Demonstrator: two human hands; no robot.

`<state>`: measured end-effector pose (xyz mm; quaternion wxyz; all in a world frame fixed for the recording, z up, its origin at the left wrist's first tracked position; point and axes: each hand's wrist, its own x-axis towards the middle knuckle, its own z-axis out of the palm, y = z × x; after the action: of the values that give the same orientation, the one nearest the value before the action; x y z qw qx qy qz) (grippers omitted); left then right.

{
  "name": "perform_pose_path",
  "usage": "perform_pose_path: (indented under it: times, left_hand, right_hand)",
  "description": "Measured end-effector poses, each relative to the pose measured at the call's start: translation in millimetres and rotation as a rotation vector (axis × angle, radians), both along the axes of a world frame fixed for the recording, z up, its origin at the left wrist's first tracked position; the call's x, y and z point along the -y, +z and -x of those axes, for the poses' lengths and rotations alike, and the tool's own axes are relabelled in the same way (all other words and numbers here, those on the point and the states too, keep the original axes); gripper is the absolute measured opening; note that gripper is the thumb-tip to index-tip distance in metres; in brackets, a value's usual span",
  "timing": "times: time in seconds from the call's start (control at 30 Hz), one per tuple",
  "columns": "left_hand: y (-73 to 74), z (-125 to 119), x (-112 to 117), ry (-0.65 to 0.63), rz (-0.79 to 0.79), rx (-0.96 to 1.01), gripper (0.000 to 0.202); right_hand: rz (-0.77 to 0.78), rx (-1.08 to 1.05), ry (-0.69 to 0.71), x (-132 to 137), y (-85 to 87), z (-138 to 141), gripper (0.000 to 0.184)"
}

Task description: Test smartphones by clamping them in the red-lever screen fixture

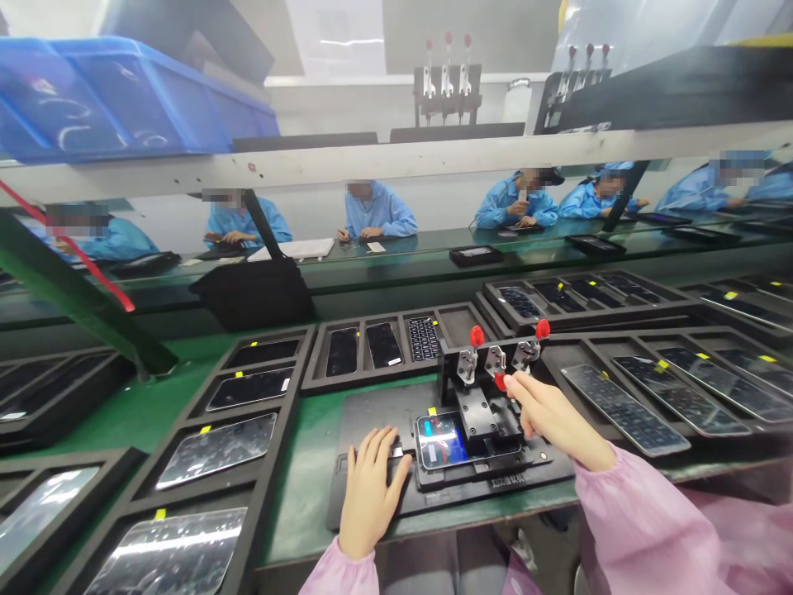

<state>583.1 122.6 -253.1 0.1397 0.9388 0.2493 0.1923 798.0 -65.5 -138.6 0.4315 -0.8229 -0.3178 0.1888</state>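
Left hand point(372, 487): lay open, fingers flat on the jig plate point(365, 417), just beside the phone panel point(441, 440).
Right hand point(548, 417): fingertips closed on the red-tipped clamp lever point(499, 381).
Phone panel: seated in the jig, partly under the clamp block point(477, 413); judged light, stiff, glossy and fragile; best held by its long edges.
Room: trays point(241, 430) crowded both flanks; free space lay only toward the bench edge point(297, 549).

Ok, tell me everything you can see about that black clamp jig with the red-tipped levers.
The clamp jig is a black, metal-looking block standing upright on a black base plate on the green bench. Three silvery toggle levers top it: two red tips stand up, the middle lever is tipped down, touched by the right hand. A glossy screen lies beneath.
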Motion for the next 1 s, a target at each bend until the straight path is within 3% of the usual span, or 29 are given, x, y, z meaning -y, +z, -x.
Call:
perform_pose_path:
  times: [0.47,0.63,0.77,0.9,1.0]
  left_hand:
    - [-1.1,0,0,0.007,-0.008,-0.001,0.037]
    - [-0.9,1,0,0.008,0.016,0.002,0.038]
    - [2.2,1,1,-0.002,0.081,0.021,0.032]
    - [5.2,-2,-1,-0.043,0.067,0.058,0.023]
    - [6.2,-5,-4,-0.069,0.012,0.082,0.023]
  right_hand:
    - [-0.059,-0.176,0.019,-10,-11.2,-4,0.046]
    - [-0.426,-0.25,0.056,24,16.8,11,0.033]
    - [-0.712,-0.125,0.025,55,38.4,25,0.024]
    - [-0.744,-0.054,-0.133,62,38.9,23,0.024]
    - [-0.73,-0.085,-0.16,57,32.8,12,0.026]
